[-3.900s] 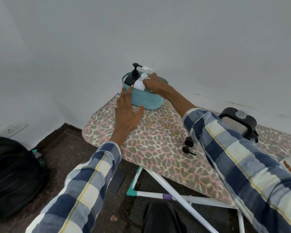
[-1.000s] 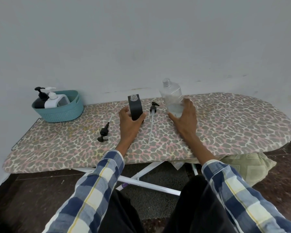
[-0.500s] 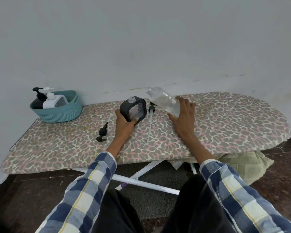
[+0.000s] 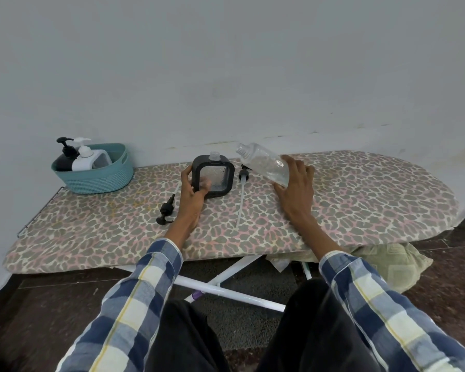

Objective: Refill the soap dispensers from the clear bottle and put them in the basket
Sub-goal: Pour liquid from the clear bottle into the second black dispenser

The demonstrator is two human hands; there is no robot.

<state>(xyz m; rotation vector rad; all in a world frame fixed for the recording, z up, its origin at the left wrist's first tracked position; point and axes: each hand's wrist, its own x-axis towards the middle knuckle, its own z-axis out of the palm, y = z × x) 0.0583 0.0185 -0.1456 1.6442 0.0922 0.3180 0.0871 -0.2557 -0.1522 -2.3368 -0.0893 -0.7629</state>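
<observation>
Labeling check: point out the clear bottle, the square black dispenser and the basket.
clear bottle [image 4: 266, 165], head view, mid body.
square black dispenser [image 4: 217, 178], head view, clear front window.
basket [image 4: 102, 178], head view, front wall.

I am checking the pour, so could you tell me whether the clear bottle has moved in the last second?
Yes. The clear bottle, upright a second ago, now tilts left, its open neck toward the black dispenser on the board, gripped by the right hand.

square black dispenser [image 4: 213, 175] upright, uncapped; clear bottle [image 4: 263, 164] tilted toward it, open; teal basket [image 4: 102, 175] holds two dispensers.
</observation>
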